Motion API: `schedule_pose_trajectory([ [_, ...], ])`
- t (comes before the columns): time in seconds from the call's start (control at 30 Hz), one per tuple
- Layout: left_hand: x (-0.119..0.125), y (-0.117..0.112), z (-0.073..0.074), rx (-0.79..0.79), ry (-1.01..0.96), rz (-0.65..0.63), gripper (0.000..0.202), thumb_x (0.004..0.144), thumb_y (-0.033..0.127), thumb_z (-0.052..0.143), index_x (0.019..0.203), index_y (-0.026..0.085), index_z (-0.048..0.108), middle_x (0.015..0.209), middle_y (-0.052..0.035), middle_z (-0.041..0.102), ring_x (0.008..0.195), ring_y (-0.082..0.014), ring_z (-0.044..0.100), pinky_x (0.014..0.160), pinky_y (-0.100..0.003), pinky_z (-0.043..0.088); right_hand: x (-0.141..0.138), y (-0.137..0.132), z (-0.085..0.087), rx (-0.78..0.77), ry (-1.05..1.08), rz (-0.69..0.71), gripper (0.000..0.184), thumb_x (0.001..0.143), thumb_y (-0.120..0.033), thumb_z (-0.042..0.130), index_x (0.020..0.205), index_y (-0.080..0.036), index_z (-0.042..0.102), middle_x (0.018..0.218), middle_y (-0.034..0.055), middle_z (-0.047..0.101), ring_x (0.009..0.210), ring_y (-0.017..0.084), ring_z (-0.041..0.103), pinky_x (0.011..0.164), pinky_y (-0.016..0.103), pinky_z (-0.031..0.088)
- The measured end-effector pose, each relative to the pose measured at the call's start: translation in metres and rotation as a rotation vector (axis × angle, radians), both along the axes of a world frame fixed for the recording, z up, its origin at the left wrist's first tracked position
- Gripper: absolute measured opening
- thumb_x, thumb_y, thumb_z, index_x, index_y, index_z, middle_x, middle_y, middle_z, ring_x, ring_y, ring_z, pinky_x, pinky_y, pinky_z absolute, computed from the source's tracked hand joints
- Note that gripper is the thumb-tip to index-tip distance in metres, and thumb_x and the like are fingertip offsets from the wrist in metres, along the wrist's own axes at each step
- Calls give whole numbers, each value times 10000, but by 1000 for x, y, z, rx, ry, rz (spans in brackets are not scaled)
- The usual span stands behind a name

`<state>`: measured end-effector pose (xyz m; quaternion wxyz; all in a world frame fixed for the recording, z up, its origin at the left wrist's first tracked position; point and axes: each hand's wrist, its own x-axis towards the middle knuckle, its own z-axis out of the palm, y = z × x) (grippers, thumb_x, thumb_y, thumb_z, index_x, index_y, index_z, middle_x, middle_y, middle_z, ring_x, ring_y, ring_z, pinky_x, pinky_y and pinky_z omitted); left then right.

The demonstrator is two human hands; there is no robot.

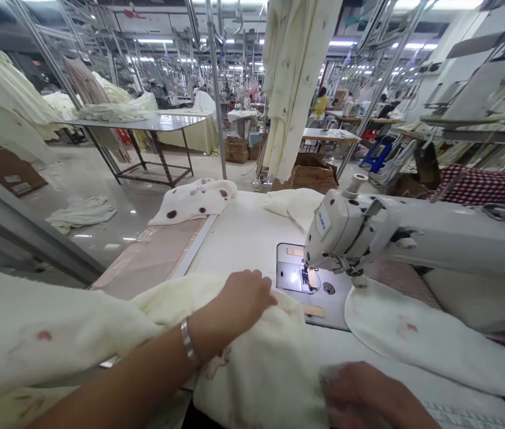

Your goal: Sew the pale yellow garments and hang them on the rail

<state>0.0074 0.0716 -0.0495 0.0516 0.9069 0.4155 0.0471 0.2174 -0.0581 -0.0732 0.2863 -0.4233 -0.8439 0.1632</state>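
My left hand point(243, 298) lies on a heap of cream fabric point(256, 363) with small red spots, fingers curled down into the cloth just left of the needle plate point(299, 277). A silver bracelet sits on that wrist. My right hand point(364, 396) is low at the bottom edge, blurred, resting at the right edge of the same fabric; its fingers are not clear. The white sewing machine point(368, 232) stands just beyond, its lamp lighting the needle area. A rounded cream piece point(395, 325) lies under the machine arm to the right.
More spotted cream cloth point(194, 199) lies at the far end of the white table point(243, 232). A long curtain of the same cloth point(292, 83) hangs behind. A metal table point(145, 125), cardboard boxes point(310, 176) and distant workers fill the hall.
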Motion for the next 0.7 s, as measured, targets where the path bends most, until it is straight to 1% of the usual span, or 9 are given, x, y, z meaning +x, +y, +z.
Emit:
schedule_pose_trajectory([
  [0.07, -4, -11, 5, -21, -5, -38, 218, 890, 287, 467, 769, 141, 574, 797, -67, 570, 671, -208, 565, 566, -321, 450, -1, 2, 3, -39, -72, -173, 123, 874, -351, 521, 882, -238, 571, 680, -26, 620, 583, 114, 603, 513, 190, 490],
  [0.17, -8, -44, 17, -51, -129, -156, 133, 909, 254, 441, 854, 178, 534, 940, -39, 574, 855, -196, 546, 717, -318, 459, -14, 10, 3, -97, -127, -348, 363, 814, -517, 550, 622, -217, 479, 525, -49, 532, 465, 109, 513, 423, 209, 401],
  [0.27, -12, -66, 35, -48, -243, -228, 129, 906, 235, 442, 817, 172, 511, 887, -32, 602, 966, -212, 513, 914, -391, 376, -27, 9, 3, -204, -47, -285, 456, 851, -544, 470, 562, -203, 385, 522, -42, 493, 476, 95, 474, 430, 199, 361],
  [0.3, -13, -70, 41, -40, -238, -233, 152, 913, 242, 425, 810, 169, 509, 840, -32, 605, 920, -209, 531, 897, -392, 382, -30, 7, 3, -225, -10, -246, 444, 854, -547, 463, 583, -202, 401, 548, -39, 498, 498, 95, 477, 447, 197, 369],
  [0.37, -13, -73, 51, -43, -190, -267, 186, 925, 252, 385, 807, 170, 505, 755, -24, 597, 749, -186, 558, 736, -333, 432, -31, 0, 5, -252, 36, -190, 433, 830, -580, 483, 625, -200, 451, 605, -29, 522, 543, 104, 493, 475, 202, 385],
  [0.43, -11, -75, 59, -62, -133, -335, 176, 918, 237, 381, 798, 183, 497, 710, -5, 585, 605, -162, 538, 542, -274, 384, -30, -5, 9, -289, 61, -180, 430, 825, -598, 482, 662, -201, 506, 640, -21, 549, 566, 114, 507, 494, 211, 398],
  [0.47, -10, -75, 62, -73, -114, -360, 162, 910, 225, 392, 790, 189, 495, 710, 3, 588, 584, -155, 536, 501, -263, 353, -29, -7, 10, -319, 74, -176, 426, 839, -590, 465, 676, -202, 530, 648, -18, 560, 573, 117, 517, 503, 214, 406],
  [0.57, -8, -74, 70, -107, -104, -365, 162, 899, 242, 435, 759, 191, 497, 710, 17, 603, 597, -150, 551, 508, -252, 346, -26, -11, 16, -398, 122, -115, 421, 880, -544, 424, 678, -201, 561, 651, -13, 570, 589, 121, 539, 530, 211, 432],
  [0.7, -12, -68, 75, -220, -142, -322, 178, 849, 334, 562, 745, 193, 529, 704, 29, 624, 644, -151, 571, 549, -233, 363, -24, -17, 23, -290, 183, -109, 405, 873, -494, 472, 594, -204, 520, 598, -21, 534, 535, 109, 530, 483, 186, 426],
])
